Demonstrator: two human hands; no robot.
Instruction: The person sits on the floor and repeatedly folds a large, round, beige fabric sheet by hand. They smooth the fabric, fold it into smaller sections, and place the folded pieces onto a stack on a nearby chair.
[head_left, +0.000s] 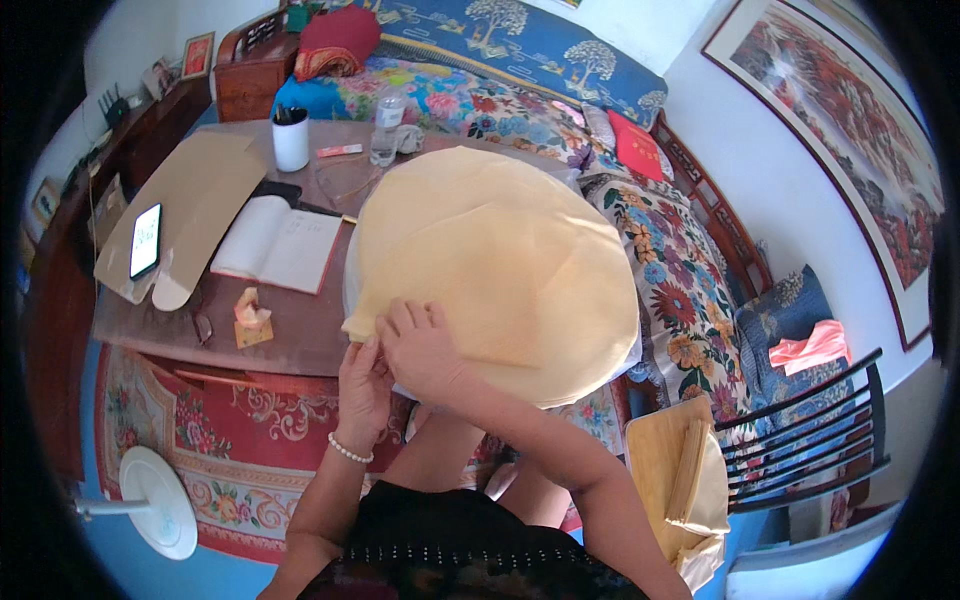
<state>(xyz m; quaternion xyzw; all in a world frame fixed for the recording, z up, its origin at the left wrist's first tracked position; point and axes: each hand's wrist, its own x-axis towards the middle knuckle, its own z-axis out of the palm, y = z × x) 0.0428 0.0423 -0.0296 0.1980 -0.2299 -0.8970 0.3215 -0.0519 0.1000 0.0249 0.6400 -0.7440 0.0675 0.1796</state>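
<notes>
A large, roughly round pale-yellow sheet (495, 255), apparently cloth, spreads over the right part of the table and overhangs its front edge. Soft creases cross its surface. A thin whitish layer (349, 281) peeks out beneath its left rim. My left hand (366, 386), a white bead bracelet (350, 450) on its wrist, pinches the sheet's near-left edge between thumb and fingers. Right beside it, my right hand (420, 349) lies over the same edge with bent fingers gripping the material. Its fingertips partly hide the held fold.
On the brown table (300, 337) are an open notebook (281, 240), a phone (145, 240) on cardboard (199, 195), a white cup (290, 142), a plastic bottle (386, 131) and eyeglasses (202, 326). A wooden board (664, 450) and black chair back (810, 442) stand at right.
</notes>
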